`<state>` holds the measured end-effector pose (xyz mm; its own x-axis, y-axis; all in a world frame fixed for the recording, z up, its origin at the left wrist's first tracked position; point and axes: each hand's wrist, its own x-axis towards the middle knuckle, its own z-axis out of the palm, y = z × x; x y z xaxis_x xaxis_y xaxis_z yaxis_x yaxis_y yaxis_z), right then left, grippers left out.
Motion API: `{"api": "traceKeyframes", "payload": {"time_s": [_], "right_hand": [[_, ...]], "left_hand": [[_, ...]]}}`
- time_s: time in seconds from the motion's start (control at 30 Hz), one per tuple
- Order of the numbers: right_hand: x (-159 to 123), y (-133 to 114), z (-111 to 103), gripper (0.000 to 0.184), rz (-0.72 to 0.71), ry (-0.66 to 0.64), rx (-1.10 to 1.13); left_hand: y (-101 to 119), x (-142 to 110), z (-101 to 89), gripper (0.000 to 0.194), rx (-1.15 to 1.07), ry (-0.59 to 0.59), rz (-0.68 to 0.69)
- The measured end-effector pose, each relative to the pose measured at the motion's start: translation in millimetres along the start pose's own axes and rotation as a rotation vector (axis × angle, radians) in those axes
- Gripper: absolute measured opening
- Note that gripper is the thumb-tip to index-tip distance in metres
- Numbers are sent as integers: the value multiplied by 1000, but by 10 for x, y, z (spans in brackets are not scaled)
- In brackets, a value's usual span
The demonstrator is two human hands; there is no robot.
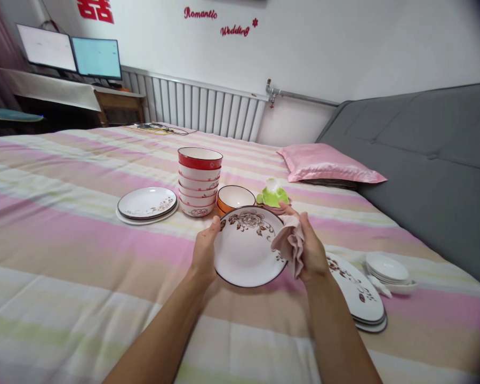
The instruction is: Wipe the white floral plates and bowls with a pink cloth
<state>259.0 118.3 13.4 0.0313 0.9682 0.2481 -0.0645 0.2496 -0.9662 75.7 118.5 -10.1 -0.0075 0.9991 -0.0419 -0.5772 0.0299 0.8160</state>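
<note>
A round white plate with a dark rim and brown flower pattern is held up over the bed, tilted toward me. My left hand grips its left edge, thumb on the face and the other fingers hidden behind. At the right edge, my right hand is closed on a crumpled pinkish cloth, which touches the plate's face. Just beyond the plate stand an orange bowl and a tall stack of red-and-white bowls. Green leaf-shaped dishes sit behind my right fingers.
Stacked round plates lie to the left. On the right, oval plates are partly behind my right forearm, beside small white dishes and a white spoon. A pink pillow rests near the grey headboard. Striped bedding lies beneath everything.
</note>
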Motion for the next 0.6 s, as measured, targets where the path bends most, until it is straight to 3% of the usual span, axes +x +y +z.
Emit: {"api": "traceKeyframes", "payload": {"time_s": [0.13, 0.23, 0.6], "right_hand": [[15, 3, 42, 58, 141, -10, 158], [6, -17, 93, 58, 146, -37, 133], [16, 18, 183, 45, 134, 82, 71]], "left_hand": [[0, 3, -2, 54, -3, -4, -9], [-8, 9, 1, 53, -26, -5, -30], [-53, 42, -5, 51, -94, 15, -66]]}}
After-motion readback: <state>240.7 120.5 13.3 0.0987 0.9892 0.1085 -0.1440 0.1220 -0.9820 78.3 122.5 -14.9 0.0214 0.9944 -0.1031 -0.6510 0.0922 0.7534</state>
